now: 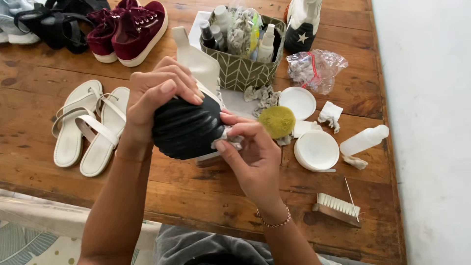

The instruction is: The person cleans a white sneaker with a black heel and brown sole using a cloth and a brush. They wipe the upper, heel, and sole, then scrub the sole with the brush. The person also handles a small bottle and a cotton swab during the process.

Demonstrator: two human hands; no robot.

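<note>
Holding the shoe sole-up above the wooden table, your left hand curls its fingers over the black ribbed sole, presumably to steady it; your right hand pinches a small grey cloth against the sole's edge, fingers narrow. Just right lie a yellow sponge, two white lids and a squeeze bottle; the white sandals sit left. Bare planks show nearest you; the brush lies close to the table's near edge.

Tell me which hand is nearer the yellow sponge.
Right. The right hand pinches a cloth just left of the yellow sponge; the left hand grips the shoe farther left.
</note>
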